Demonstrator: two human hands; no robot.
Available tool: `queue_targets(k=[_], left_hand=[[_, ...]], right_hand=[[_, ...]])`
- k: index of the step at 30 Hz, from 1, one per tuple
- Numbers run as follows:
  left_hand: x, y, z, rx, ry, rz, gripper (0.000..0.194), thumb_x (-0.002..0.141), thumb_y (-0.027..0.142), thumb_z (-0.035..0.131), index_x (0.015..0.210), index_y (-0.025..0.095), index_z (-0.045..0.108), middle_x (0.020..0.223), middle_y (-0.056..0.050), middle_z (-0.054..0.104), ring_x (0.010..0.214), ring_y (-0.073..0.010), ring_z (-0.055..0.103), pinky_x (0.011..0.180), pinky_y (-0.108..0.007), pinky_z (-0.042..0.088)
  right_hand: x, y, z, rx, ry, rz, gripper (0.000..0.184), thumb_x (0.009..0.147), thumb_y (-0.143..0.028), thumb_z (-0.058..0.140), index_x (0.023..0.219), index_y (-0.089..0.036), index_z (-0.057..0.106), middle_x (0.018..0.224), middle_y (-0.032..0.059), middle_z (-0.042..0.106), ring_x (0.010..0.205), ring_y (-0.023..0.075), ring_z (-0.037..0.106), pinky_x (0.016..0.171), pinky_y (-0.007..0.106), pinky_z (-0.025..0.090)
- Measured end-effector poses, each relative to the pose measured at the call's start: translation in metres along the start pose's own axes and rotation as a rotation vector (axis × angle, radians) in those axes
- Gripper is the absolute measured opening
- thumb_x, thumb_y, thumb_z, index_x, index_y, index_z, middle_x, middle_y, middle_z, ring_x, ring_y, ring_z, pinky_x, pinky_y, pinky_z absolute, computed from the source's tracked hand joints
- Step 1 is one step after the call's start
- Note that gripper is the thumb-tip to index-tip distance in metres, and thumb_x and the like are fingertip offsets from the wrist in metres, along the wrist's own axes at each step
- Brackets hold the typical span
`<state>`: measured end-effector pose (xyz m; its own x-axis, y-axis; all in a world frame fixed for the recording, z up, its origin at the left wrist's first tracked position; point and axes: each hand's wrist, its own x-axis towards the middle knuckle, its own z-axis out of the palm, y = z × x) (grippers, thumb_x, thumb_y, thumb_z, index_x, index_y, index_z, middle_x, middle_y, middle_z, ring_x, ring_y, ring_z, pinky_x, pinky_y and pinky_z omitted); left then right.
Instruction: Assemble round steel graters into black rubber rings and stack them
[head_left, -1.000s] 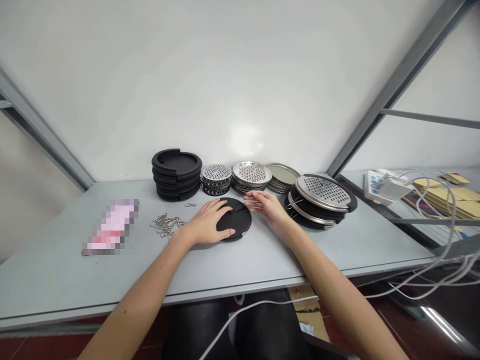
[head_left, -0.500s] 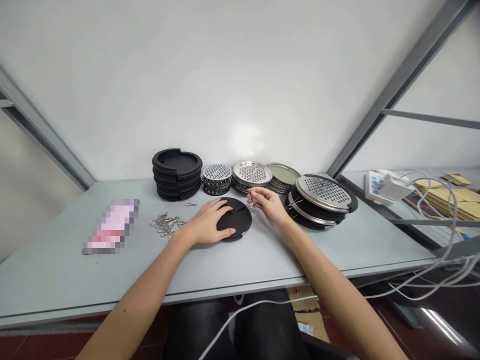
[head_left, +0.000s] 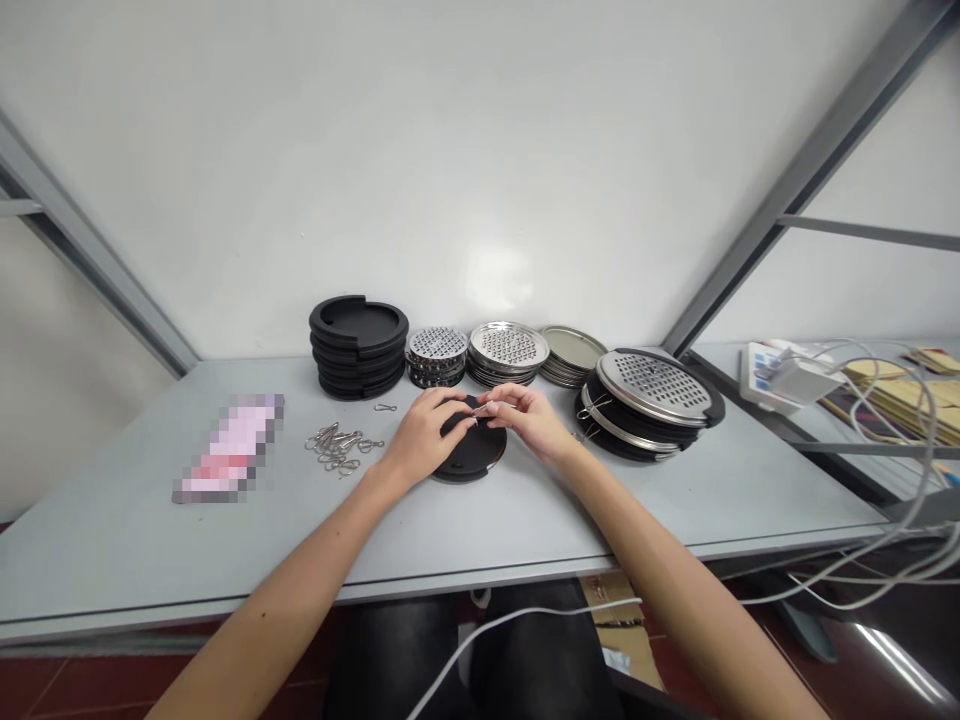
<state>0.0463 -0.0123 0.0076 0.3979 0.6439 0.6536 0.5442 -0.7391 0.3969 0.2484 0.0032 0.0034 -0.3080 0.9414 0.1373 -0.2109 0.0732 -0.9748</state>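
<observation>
A black round disc [head_left: 472, 458] lies flat on the table beneath both hands. Just above its far edge, a small metal wire clip [head_left: 482, 407] is pinched between the fingertips of my right hand [head_left: 517, 415]. My left hand [head_left: 431, 428] is closed too, thumb and fingers meeting on the clip's other end. To the left lies a loose pile of similar wire clips [head_left: 337, 445], with a single one behind it. On the right stand stacked black discs with a perforated metal grater plate [head_left: 656, 387] on top; wire clips stick out at their side.
Along the wall stand a stack of black round holders [head_left: 360, 370], small grater plates [head_left: 437, 345], larger grater plates [head_left: 510, 347] and plain metal discs [head_left: 574, 350]. A blurred pink item [head_left: 232, 450] lies at left. White cables [head_left: 911, 500] hang off the table's right side.
My left hand has lifted off the disc's surface and moved to the clip. My right hand has brought the clip left, over the disc, after turning it in its fingers.
</observation>
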Motion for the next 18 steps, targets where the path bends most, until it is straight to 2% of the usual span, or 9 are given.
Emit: queue_targets(k=[7, 11, 18], left_hand=[[0.0018, -0.0023, 0.0004, 0.010, 0.104, 0.022, 0.010, 0.090, 0.016, 0.057, 0.092, 0.019, 0.067, 0.107, -0.007, 0.063, 0.103, -0.0213, 0.060, 0.093, -0.039, 0.050], [0.0015, -0.0028, -0.0022, 0.069, 0.139, 0.077, 0.012, 0.091, 0.017, 0.055, 0.094, 0.018, 0.067, 0.107, -0.009, 0.063, 0.102, -0.0215, 0.060, 0.091, -0.039, 0.050], [0.0014, 0.0011, -0.0060, 0.182, 0.118, 0.203, 0.013, 0.093, 0.016, 0.053, 0.093, 0.018, 0.066, 0.105, -0.008, 0.065, 0.100, -0.0218, 0.059, 0.089, -0.040, 0.050]], right_hand=[[0.0002, -0.0024, 0.0011, -0.072, -0.007, -0.018, 0.026, 0.071, -0.039, 0.078, 0.083, -0.018, 0.067, 0.078, 0.0007, 0.066, 0.076, 0.0125, 0.064, 0.062, 0.021, 0.049], [-0.0001, -0.0039, 0.0017, -0.114, 0.003, 0.052, 0.031, 0.073, -0.045, 0.075, 0.086, -0.018, 0.068, 0.078, 0.0028, 0.068, 0.069, 0.0125, 0.064, 0.056, 0.021, 0.047], [-0.0030, -0.0061, 0.0037, -0.222, -0.128, 0.076, 0.037, 0.075, -0.047, 0.072, 0.093, -0.015, 0.072, 0.073, 0.0032, 0.069, 0.057, 0.0095, 0.056, 0.049, 0.021, 0.044]])
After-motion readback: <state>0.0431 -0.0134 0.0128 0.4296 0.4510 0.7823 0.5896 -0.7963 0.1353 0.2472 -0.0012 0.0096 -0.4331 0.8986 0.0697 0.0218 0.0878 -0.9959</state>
